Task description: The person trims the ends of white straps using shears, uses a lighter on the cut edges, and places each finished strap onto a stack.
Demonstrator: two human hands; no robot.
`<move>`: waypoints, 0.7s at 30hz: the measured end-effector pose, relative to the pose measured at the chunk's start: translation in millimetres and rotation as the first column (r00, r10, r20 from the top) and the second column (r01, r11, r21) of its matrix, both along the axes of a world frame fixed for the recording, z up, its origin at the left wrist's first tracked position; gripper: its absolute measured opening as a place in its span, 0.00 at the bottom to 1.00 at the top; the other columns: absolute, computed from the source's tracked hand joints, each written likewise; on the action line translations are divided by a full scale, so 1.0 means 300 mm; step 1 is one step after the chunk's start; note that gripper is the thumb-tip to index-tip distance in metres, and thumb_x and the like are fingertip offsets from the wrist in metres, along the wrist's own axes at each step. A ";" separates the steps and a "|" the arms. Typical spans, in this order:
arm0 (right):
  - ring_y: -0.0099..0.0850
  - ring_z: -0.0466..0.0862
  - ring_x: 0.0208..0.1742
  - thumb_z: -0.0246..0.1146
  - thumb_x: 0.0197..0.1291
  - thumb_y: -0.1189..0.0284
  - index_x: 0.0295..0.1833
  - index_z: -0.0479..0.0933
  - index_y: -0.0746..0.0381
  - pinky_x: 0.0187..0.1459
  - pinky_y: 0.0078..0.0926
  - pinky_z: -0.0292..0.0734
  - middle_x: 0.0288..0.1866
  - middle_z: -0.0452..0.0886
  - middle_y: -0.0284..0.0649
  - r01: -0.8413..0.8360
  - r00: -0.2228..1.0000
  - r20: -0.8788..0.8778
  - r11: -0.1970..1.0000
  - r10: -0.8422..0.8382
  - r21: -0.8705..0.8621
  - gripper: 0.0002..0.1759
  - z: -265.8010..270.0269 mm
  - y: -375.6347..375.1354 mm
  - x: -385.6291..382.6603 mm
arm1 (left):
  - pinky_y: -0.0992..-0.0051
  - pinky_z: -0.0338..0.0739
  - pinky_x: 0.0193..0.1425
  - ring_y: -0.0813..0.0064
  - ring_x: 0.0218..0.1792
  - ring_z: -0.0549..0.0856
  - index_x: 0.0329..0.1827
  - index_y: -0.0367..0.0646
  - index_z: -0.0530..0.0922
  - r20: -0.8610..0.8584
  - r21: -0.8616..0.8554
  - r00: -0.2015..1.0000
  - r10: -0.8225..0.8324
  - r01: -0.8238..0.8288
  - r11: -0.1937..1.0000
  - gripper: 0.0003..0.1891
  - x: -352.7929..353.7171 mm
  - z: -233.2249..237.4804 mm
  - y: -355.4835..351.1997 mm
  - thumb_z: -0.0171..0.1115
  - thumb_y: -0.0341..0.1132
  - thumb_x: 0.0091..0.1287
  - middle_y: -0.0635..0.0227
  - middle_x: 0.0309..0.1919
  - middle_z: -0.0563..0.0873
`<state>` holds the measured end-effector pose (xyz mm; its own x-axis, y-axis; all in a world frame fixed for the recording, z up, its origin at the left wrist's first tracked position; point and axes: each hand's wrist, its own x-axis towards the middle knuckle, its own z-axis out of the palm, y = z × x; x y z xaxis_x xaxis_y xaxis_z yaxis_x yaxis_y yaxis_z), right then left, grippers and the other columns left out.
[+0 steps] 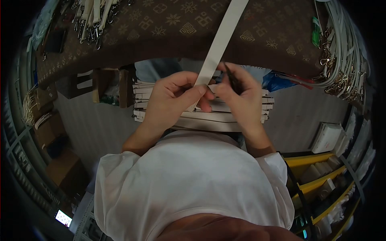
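Note:
A long cream strap (220, 42) runs down from the patterned brown tablecloth (173, 30) to the hands. Near its lower end, my left hand (179, 94) pinches it between thumb and fingers. Close on the right, my right hand (241, 90) has a small dark pointed tool (233, 79) in its curled fingers, its tip pointing up. The right thumb and fingertips are beside the strap's end; whether they touch it is hard to see. Below both hands lies a stack of cream folded straps (217, 116).
Straps with metal clips (93, 24) hang at the upper left. White cords with brass-coloured hooks (341, 72) hang at the right, near a green packet (316, 32). Cardboard boxes (66, 166) stand at the left, a yellow rack (317, 172) at the lower right.

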<state>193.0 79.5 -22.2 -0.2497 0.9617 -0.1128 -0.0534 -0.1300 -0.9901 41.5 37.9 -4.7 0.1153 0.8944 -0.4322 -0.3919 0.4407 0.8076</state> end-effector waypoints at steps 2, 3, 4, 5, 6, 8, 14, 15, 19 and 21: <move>0.14 0.67 0.26 0.64 0.50 0.71 0.33 0.77 0.67 0.26 0.14 0.61 0.23 0.73 0.29 -0.156 0.988 -0.023 0.978 0.155 -0.138 0.10 -0.007 0.010 -0.014 | 0.81 0.76 0.34 0.79 0.27 0.81 0.43 0.32 0.74 0.019 -0.002 1.000 -0.015 0.015 1.000 0.09 -0.003 -0.004 -0.010 0.51 0.27 0.63 0.64 0.30 0.81; 0.14 0.67 0.26 0.64 0.51 0.70 0.32 0.77 0.67 0.26 0.13 0.60 0.22 0.73 0.29 -0.158 0.986 -0.084 0.967 0.144 -0.199 0.10 -0.016 0.020 -0.024 | 0.81 0.76 0.34 0.79 0.27 0.81 0.43 0.32 0.74 0.038 -0.005 0.999 -0.026 0.026 1.000 0.08 -0.007 -0.003 -0.015 0.51 0.27 0.63 0.64 0.30 0.81; 0.13 0.66 0.26 0.65 0.51 0.69 0.30 0.77 0.67 0.26 0.12 0.60 0.21 0.73 0.28 -0.165 0.981 -0.144 0.951 0.131 -0.260 0.10 -0.022 0.027 -0.033 | 0.81 0.76 0.34 0.79 0.27 0.81 0.43 0.32 0.74 0.036 -0.006 0.999 -0.023 0.023 1.000 0.08 -0.010 0.002 -0.020 0.51 0.27 0.63 0.64 0.30 0.81; 0.13 0.66 0.26 0.65 0.51 0.69 0.30 0.77 0.67 0.26 0.12 0.60 0.21 0.73 0.28 -0.168 0.980 -0.147 0.951 0.133 -0.261 0.10 -0.016 0.035 -0.042 | 0.81 0.76 0.31 0.78 0.25 0.80 0.42 0.32 0.74 0.021 -0.033 1.000 -0.022 0.023 0.999 0.08 -0.012 0.009 -0.024 0.51 0.27 0.63 0.63 0.28 0.80; 0.13 0.65 0.25 0.64 0.52 0.69 0.29 0.77 0.67 0.25 0.12 0.59 0.20 0.72 0.27 -0.116 0.974 -0.220 0.947 0.049 -0.299 0.10 -0.002 0.045 -0.051 | 0.81 0.75 0.28 0.76 0.23 0.79 0.41 0.31 0.74 0.007 -0.059 1.000 -0.023 0.023 0.998 0.09 -0.015 0.014 -0.026 0.51 0.27 0.62 0.61 0.27 0.80; 0.12 0.65 0.24 0.63 0.52 0.69 0.28 0.77 0.67 0.24 0.12 0.59 0.18 0.71 0.26 -0.067 0.958 -0.286 0.939 -0.035 -0.338 0.10 0.006 0.054 -0.056 | 0.81 0.75 0.28 0.77 0.23 0.78 0.41 0.31 0.74 0.022 -0.062 1.000 -0.017 0.018 0.998 0.08 -0.022 0.016 -0.029 0.53 0.26 0.61 0.62 0.27 0.80; 0.12 0.65 0.23 0.63 0.53 0.72 0.28 0.76 0.68 0.22 0.14 0.59 0.17 0.71 0.27 0.007 0.999 0.045 0.987 0.000 -0.158 0.09 0.000 0.049 -0.066 | 0.83 0.75 0.28 0.81 0.23 0.77 0.45 0.33 0.74 -0.545 0.329 0.798 0.259 -0.080 0.941 0.12 0.026 -0.035 -0.041 0.58 0.23 0.57 0.67 0.27 0.78; 0.13 0.66 0.24 0.63 0.52 0.72 0.29 0.76 0.68 0.22 0.15 0.59 0.18 0.71 0.29 0.007 0.996 0.084 0.991 0.004 -0.132 0.09 0.006 0.049 -0.068 | 0.84 0.75 0.28 0.82 0.24 0.78 0.47 0.35 0.73 -0.745 0.533 0.547 0.383 0.142 0.834 0.15 0.018 -0.055 -0.039 0.60 0.23 0.56 0.69 0.26 0.77; 0.15 0.66 0.23 0.62 0.52 0.74 0.29 0.76 0.70 0.22 0.15 0.60 0.20 0.71 0.33 -0.017 0.986 0.168 0.995 0.001 0.095 0.08 -0.017 0.061 -0.075 | 0.83 0.74 0.26 0.82 0.24 0.78 0.50 0.35 0.72 -0.834 0.520 0.373 0.407 0.280 0.807 0.17 -0.013 -0.051 -0.047 0.58 0.23 0.57 0.65 0.27 0.78; 0.16 0.67 0.23 0.61 0.53 0.74 0.30 0.76 0.70 0.23 0.15 0.60 0.20 0.72 0.33 -0.019 0.985 0.174 0.995 0.002 0.096 0.08 -0.012 0.069 -0.072 | 0.83 0.73 0.23 0.83 0.23 0.78 0.52 0.35 0.71 -0.663 0.286 0.740 0.113 0.111 0.952 0.15 -0.027 -0.042 -0.054 0.53 0.26 0.61 0.64 0.30 0.80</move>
<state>171.4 100.1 -25.9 -0.2448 0.9676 -0.0612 0.1209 -0.0322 -0.9921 33.4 21.7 -17.4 -0.1023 0.9876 -0.1192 0.2952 0.1445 0.9444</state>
